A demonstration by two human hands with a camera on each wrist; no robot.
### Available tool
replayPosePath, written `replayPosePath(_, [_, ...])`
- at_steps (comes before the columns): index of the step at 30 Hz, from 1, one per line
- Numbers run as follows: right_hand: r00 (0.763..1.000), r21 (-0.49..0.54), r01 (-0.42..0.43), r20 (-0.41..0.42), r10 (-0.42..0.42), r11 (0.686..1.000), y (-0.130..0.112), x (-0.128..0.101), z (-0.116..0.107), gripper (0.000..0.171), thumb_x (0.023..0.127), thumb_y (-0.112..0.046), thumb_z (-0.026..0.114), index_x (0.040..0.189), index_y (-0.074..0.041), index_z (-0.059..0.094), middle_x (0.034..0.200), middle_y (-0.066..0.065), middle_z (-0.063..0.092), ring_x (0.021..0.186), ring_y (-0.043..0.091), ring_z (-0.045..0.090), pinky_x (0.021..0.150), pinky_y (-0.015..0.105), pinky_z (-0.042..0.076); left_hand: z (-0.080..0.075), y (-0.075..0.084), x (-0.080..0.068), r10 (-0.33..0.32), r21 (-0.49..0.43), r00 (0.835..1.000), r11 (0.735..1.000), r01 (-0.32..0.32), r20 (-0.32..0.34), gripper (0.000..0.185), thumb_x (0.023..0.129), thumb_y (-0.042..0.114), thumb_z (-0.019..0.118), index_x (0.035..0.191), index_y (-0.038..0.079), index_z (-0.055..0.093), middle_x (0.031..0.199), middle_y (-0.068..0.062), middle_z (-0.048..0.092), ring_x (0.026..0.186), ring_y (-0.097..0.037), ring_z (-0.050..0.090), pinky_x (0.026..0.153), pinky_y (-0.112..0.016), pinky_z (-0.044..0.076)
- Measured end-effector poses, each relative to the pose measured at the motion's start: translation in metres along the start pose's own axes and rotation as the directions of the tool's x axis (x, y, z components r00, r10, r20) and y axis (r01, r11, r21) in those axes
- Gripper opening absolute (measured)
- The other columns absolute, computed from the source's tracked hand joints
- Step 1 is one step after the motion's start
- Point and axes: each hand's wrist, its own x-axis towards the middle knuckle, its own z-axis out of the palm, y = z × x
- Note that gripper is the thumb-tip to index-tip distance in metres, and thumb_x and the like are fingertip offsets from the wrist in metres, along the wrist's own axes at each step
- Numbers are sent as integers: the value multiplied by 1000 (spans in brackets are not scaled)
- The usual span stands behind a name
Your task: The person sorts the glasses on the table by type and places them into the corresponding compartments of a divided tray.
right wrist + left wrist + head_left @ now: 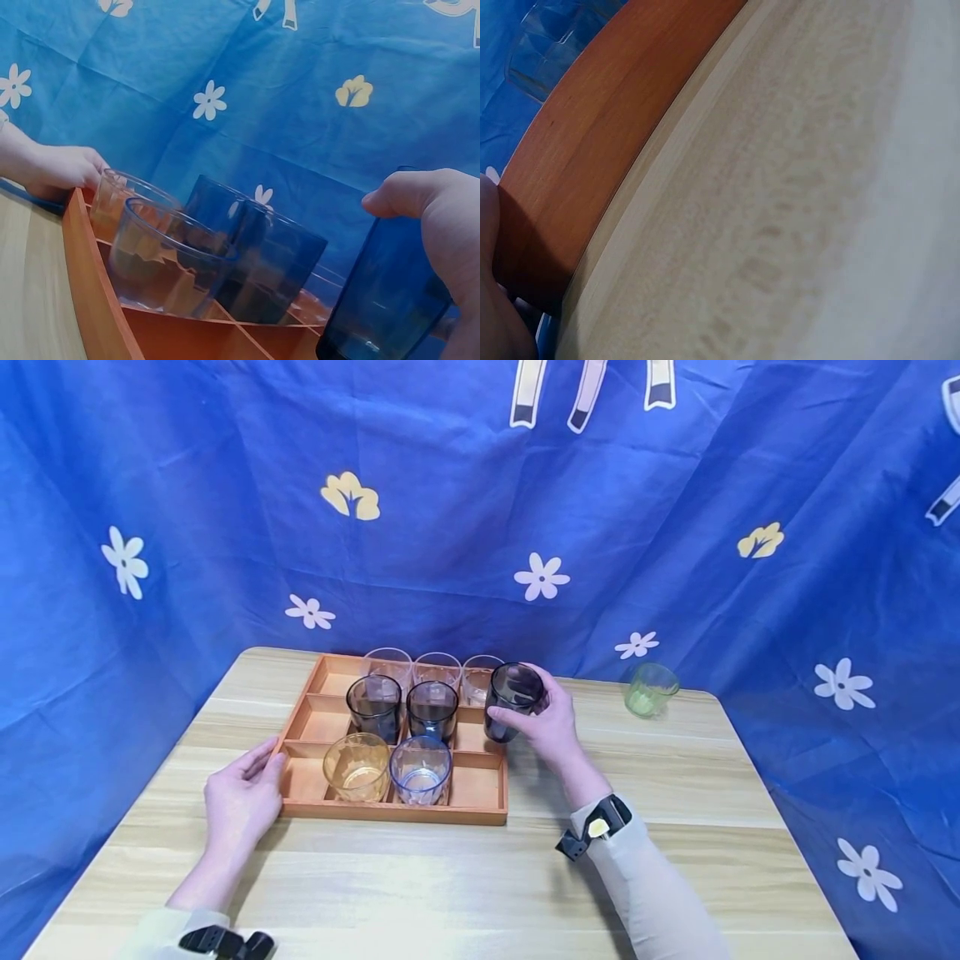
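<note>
Seven glasses already stand in the wooden tray, which sits toward the far left part of the surface. At the tray's near left corner the left hand rests with its fingers straight against the outer wall, steadying it and gripping nothing. Inside, going left to right, the near row holds an amber glass and a pale blue glass, the middle row two dark glasses, and the far row three clear glasses. The leftmost compartments are bare, as are those on the right of the near and middle rows. Over the tray's right edge the right hand is clamped around another dark glass, held slightly tilted above the middle row's right compartment. The step in hand looks like setting this glass into that slot; that calls for righting it, lowering it clear of the divider and the neighbouring dark glass, then letting go. Farther right, a green glass stands alone near the far right edge of the surface.
</note>
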Motion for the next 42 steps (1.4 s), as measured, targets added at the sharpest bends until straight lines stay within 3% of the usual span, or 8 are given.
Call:
replayPosePath(8, [999, -13, 8, 31, -7, 1000, 5, -2, 11, 69, 75, 4, 94, 137, 0, 63, 127, 17, 71, 117, 43, 66, 104, 49, 55, 0, 1, 0, -3, 5, 1000, 1000, 3, 9, 35, 104, 16, 69, 137, 4, 71, 128, -20, 70, 98, 8, 66, 81, -6, 52])
replayPosePath(20, [998, -7, 6, 62, -5, 1000, 17, -4, 23, 68, 74, 3, 95, 135, 1, 66, 130, 22, 69, 121, 44, 63, 108, 56, 50, 2, 1, 0, 10, -8, 1000, 1000, -10, 8, 34, 104, 15, 69, 135, 2, 71, 127, -22, 71, 96, 9, 66, 80, -6, 52])
replayPosePath(34, [998, -44, -27, 64, 30, 999, 25, -11, 30, 69, 75, 3, 94, 137, 0, 64, 129, 14, 70, 121, 40, 64, 108, 53, 52, 2, 0, -1, 15, -23, 1000, 1000, -15, 3, 34, 104, 13, 69, 135, 1, 71, 126, -23, 70, 95, 10, 65, 80, -6, 52])
replayPosePath(38, [997, -52, -30, 67, 33, 998, 29, -12, 30, 71, 73, 5, 95, 137, 1, 64, 129, 17, 70, 122, 39, 64, 109, 50, 51, 1, 0, 0, 11, -21, 1000, 1000, -11, 1, 34, 104, 13, 69, 135, 2, 71, 126, -22, 71, 94, 11, 65, 80, -6, 52])
replayPosePath(42, [997, -21, -22, 74, 23, 1000, 33, -13, 31, 72, 72, 9, 93, 137, 4, 63, 132, 24, 68, 124, 44, 62, 110, 56, 49, 1, -1, 0, 3, -21, 1000, 1000, -3, 6, 34, 104, 14, 69, 136, 3, 71, 127, -22, 70, 94, 10, 65, 80, -6, 52])
